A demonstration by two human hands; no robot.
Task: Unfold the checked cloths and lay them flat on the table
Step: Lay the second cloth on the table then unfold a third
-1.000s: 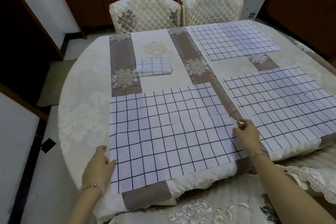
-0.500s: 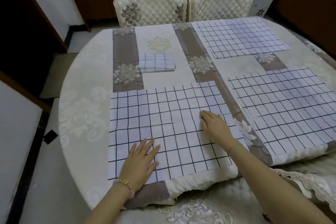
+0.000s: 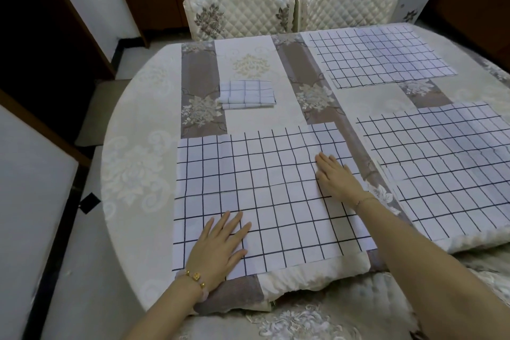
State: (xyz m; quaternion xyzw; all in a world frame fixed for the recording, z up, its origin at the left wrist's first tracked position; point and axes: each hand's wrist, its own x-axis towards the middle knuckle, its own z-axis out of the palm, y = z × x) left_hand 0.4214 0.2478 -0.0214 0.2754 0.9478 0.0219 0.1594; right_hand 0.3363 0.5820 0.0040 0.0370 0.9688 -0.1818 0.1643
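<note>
Your left hand [image 3: 218, 243] and right hand [image 3: 335, 175] lie flat on the near cloth [image 3: 262, 196]; a folded cloth [image 3: 247, 94] sits behind it.

Checked cloths laid flat on the table [image 3: 138, 174]: three, namely the near cloth [image 3: 276, 188], the right cloth [image 3: 441, 163] and the far cloth [image 3: 380, 55]. Folded checked cloth [image 3: 246, 94]: one bundle; its layer count cannot be told. Quilted chairs: two, the left chair [image 3: 240, 8] and the right chair [image 3: 347, 0]. Hands: two, the left hand [image 3: 220, 243] and the right hand [image 3: 335, 176]. Bracelets: two, the left bracelet [image 3: 193, 277] and the right bracelet [image 3: 364, 200].

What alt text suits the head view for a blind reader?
The left hand and right hand press flat on a checked cloth at the table edge. Two more cloths lie flat at right; a folded cloth sits beyond.
</note>
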